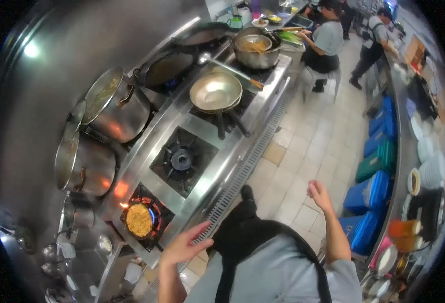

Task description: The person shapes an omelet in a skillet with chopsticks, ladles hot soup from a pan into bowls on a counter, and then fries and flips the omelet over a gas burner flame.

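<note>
My left hand [184,246] is in the air at the front edge of the stove, fingers stretched out and apart, holding nothing. Nearest to it, a round golden-brown piece of food [140,220] sits over a lit burner [156,214] with blue and orange flame. Whether a pan lies under the food I cannot make out. Over the tiled floor on the other side of my body, my right hand [318,196] hangs with its fingers curled in, and nothing shows in it. An unlit burner [181,159] is beside the lit one.
Tall stockpots [124,113] line the back of the stove. Two stacked pans [216,92] have handles jutting toward the aisle, near a ladle [232,70]. A large pot [256,53] stands farther along. Blue bins [368,192] run under the right counter. Other people [328,38] work at the far end.
</note>
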Available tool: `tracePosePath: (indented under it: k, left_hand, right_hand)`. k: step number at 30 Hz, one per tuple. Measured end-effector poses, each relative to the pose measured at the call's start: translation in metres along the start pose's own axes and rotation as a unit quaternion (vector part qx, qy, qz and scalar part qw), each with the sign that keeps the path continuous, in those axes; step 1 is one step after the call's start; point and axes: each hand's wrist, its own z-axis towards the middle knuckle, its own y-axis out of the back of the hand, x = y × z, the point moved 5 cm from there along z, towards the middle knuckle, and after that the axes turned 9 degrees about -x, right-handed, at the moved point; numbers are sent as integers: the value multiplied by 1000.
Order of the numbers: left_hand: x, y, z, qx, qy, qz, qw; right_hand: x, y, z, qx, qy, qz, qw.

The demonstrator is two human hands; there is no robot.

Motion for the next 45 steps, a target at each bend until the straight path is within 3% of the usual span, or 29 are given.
tracePosePath:
  k: [2, 4, 5, 8, 10, 16, 19, 27, 29, 30, 32, 33, 34, 36, 38, 41, 42, 44, 45]
  left_hand:
    - [-30, 9, 34, 13, -13, 3, 1000]
    - [-39, 24, 76, 66, -46, 67, 994]
    - [-49, 38, 92, 48, -12, 22, 999]
    - [-52, 80, 158, -46, -50, -25, 997]
    - [-57, 95, 195, -44, -54, -69, 995]
    - [-102, 117, 288, 26, -71, -88, 993]
    - [-138, 123, 319, 46, -153, -53, 986]
    - [-221, 123, 342, 111, -208, -17, 972]
    - [-228, 116, 343, 66, -179, -23, 981]
    - [-229, 111, 343, 25, -150, -32, 988]
    - [-224, 91, 343, -45, -136, -76, 987]
    - [-223, 79, 343, -105, -124, -121, 979]
    - [-229, 60, 342, -124, -120, -125, 977]
    - [-248, 13, 342, -154, -93, -289, 940]
    - [-272, -32, 354, -178, -81, -303, 933]
    - [-299, -93, 368, -293, -10, -390, 873]
    - [-293, -106, 367, -329, 3, -394, 858]
    - [-285, -144, 366, -318, -34, -455, 831]
    - [-293, -160, 368, -320, -45, -497, 806]
  right_hand:
    - [62, -19, 43, 3, 47, -13, 999]
    - [130, -31, 74, 29, 159, -125, 979]
    - [145, -31, 95, 18, 158, -137, 978]
    - [194, -36, 165, 65, 204, -228, 950]
    - [220, -36, 204, 71, 330, -349, 874]
    - [335, -37, 293, 23, 271, -366, 890]
    - [364, -36, 329, 18, 303, -386, 871]
    - [417, -25, 451, 5, 286, -418, 862]
    - [427, -18, 489, 10, 342, -463, 818]
    - [430, -13, 510, 15, 350, -458, 817]
    - [443, -7, 554, 7, 456, -448, 769]
    - [444, -1, 586, 24, 438, -465, 769]
    - [447, 5, 618, 29, 477, -445, 758]
    - [458, 11, 684, 34, 496, -453, 740]
    - [458, 21, 755, 74, 501, -440, 742]
    - [466, 17, 828, 104, 530, -447, 714]
    - [475, 12, 840, 131, 585, -391, 698]
    - [440, 14, 941, 131, 610, -440, 646]
    - [439, 13, 938, 267, 458, -282, 800]
